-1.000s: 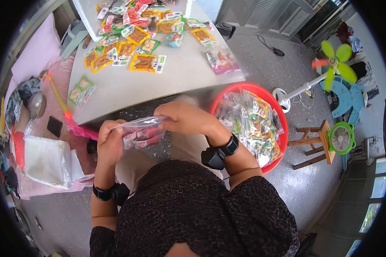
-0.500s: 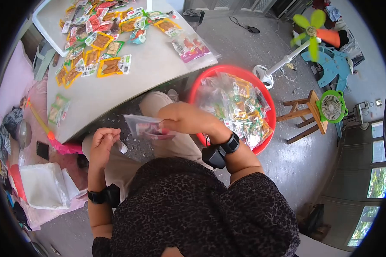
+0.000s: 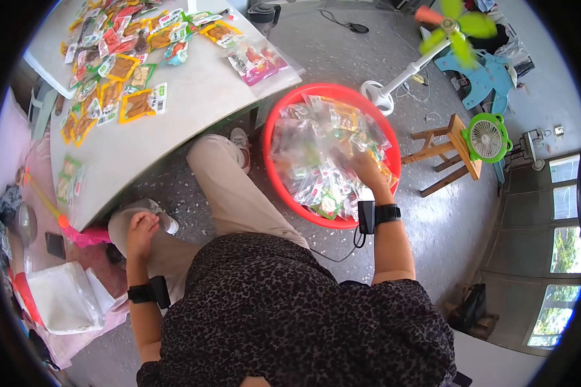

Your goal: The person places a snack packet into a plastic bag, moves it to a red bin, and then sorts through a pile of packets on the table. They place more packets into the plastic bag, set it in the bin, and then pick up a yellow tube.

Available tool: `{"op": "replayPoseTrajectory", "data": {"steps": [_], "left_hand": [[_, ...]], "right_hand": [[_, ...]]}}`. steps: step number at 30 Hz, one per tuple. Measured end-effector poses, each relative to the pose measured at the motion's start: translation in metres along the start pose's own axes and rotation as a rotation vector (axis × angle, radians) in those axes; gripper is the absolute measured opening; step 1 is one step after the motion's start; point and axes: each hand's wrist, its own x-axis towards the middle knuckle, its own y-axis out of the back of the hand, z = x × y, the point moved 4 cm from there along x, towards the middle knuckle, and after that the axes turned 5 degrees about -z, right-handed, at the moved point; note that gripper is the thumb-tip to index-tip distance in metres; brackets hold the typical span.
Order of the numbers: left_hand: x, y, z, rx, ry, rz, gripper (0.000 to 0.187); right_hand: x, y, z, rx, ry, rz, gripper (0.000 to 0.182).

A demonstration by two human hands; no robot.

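Observation:
My right hand (image 3: 366, 169) is over the right part of a red basin (image 3: 270, 151), at the heaped bags in it. Motion smears its fingers, so their grip does not show. Clear bags with small snack packets (image 3: 323, 187) fill the basin, and a blurred patch of clear plastic (image 3: 303, 151) lies left of the hand. My left hand (image 3: 142, 232) is above my left knee, fingers curled in, with nothing visible in them. Nearest it is the table's front edge.
On the white table (image 3: 168, 132) lies a pile of snack packets (image 3: 119, 66) and a large pink printed bag (image 3: 255, 61). A standing fan (image 3: 394, 84) and a wooden stool (image 3: 458, 148) with a green fan (image 3: 487, 138) stand right of the basin.
My right hand has moved right, from before my lap to the basin. The clear bag with a reddish packet it held no longer shows there. My left hand has lowered slightly.

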Motion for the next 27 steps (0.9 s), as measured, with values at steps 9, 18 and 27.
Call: {"op": "replayPoseTrajectory", "data": {"steps": [9,18,27], "left_hand": [[0.002,0.006,-0.004,-0.112,0.002,-0.031,0.015],[0.002,0.007,-0.008,-0.114,0.011,-0.036,0.015],[-0.011,0.003,0.005,-0.124,-0.015,0.008,0.015]], "right_hand": [[-0.012,0.033,0.184,-0.007,-0.246,0.204,0.012],[-0.028,0.081,0.171,-0.391,-0.392,0.481,0.019],[0.062,-0.029,0.098,-0.004,-0.027,0.250,0.016]]}}
